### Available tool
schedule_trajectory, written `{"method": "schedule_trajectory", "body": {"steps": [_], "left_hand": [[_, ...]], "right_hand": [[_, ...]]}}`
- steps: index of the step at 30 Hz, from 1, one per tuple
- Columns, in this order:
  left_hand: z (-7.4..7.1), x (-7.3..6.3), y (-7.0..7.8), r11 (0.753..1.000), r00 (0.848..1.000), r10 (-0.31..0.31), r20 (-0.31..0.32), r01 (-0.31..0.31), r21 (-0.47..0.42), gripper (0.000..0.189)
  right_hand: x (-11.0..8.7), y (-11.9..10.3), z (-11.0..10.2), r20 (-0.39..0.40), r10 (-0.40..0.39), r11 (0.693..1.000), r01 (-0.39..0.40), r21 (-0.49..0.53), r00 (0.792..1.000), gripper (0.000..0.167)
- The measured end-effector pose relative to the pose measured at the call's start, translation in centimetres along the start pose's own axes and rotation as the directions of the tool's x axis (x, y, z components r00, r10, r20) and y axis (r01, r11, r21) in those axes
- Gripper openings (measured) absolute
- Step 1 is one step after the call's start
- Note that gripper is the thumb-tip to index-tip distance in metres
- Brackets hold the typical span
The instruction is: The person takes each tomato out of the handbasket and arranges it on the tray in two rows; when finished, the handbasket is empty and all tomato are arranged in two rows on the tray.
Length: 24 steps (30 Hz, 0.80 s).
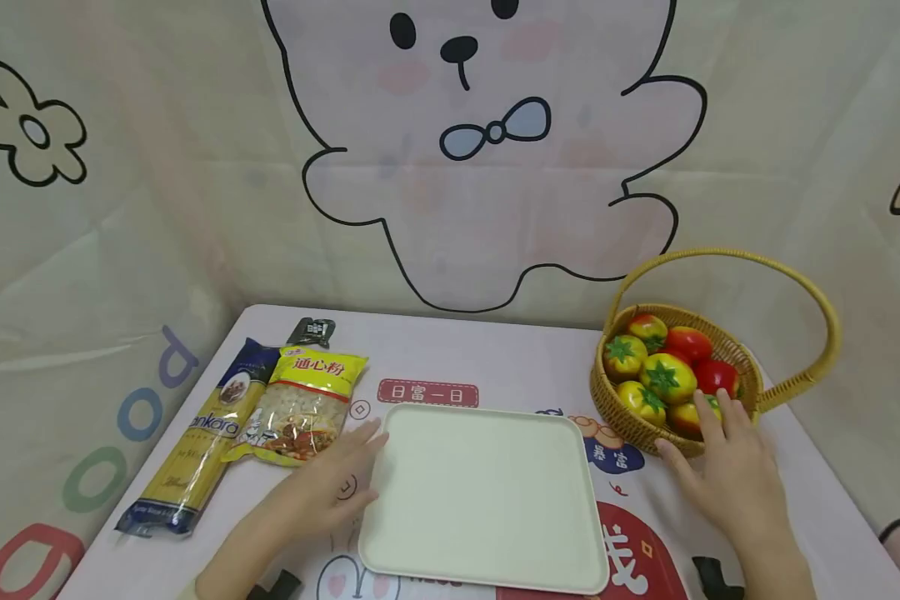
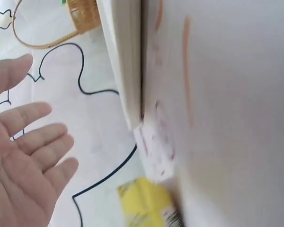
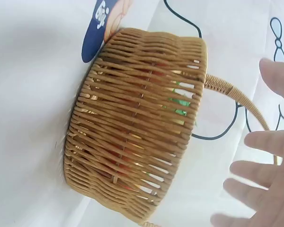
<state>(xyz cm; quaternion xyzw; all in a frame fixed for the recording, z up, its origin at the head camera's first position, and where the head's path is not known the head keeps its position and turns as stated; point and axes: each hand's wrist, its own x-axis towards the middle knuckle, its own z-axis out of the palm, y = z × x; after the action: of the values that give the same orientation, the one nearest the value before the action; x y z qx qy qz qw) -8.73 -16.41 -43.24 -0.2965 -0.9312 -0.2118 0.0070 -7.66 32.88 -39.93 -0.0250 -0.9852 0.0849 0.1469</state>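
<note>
A white rectangular tray (image 1: 483,500) lies on the table between both hands. My left hand (image 1: 330,483) hovers beside its left edge, fingers spread and holding nothing; the left wrist view shows that hand's (image 2: 23,161) open palm. On the right stands a wicker basket (image 1: 607,408) with a tall handle, filled with red and yellow-green tomatoes (image 1: 667,377). My right hand (image 1: 738,475) is at the basket's near side, fingers extended towards the rim and overlapping it in the head view. In the right wrist view the fingers (image 3: 255,175) are apart, with nothing between them.
At the left lie a long pack of spaghetti (image 1: 202,442) in blue and gold and a yellow-topped bag of macaroni (image 1: 303,408). Behind them is a small dark packet (image 1: 312,332). A printed cloth wall (image 1: 465,233) rises directly behind the table.
</note>
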Motion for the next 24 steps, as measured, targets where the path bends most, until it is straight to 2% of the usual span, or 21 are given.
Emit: {"method": "schedule_trajectory", "body": {"steps": [3,6,8,12,18,24], "left_hand": [[0.8,-0.4,0.1,0.979,0.987,-0.057,0.151,0.085,-0.186,0.063],[1.6,-0.7,-0.2,0.952,0.970,-0.085,0.227,0.146,-0.269,0.065],[2.0,-0.7,-0.5,0.944,0.970,-0.085,0.228,0.152,-0.294,0.066],[2.8,-0.6,-1.3,0.935,0.979,-0.074,0.190,0.134,-0.329,0.067],[3.6,-0.7,-1.9,0.920,0.983,-0.097,0.158,0.150,-0.363,0.069],[4.5,-0.6,-2.7,0.921,0.989,-0.104,0.104,0.135,-0.367,0.071]], "right_hand": [[0.6,0.4,0.0,-0.027,-0.023,0.998,0.025,0.065,0.999,0.081],[1.3,0.9,0.2,-0.021,-0.044,0.991,0.047,0.122,0.999,0.075],[1.8,1.3,0.1,-0.002,-0.050,0.986,0.050,0.158,0.999,0.074],[3.7,2.0,-0.6,0.034,-0.056,0.977,0.048,0.210,0.998,0.073],[8.1,3.0,-2.4,0.110,-0.060,0.975,0.035,0.220,0.992,0.072],[12.5,4.5,-3.1,0.225,-0.059,0.961,-0.006,0.278,0.973,0.075]]}}
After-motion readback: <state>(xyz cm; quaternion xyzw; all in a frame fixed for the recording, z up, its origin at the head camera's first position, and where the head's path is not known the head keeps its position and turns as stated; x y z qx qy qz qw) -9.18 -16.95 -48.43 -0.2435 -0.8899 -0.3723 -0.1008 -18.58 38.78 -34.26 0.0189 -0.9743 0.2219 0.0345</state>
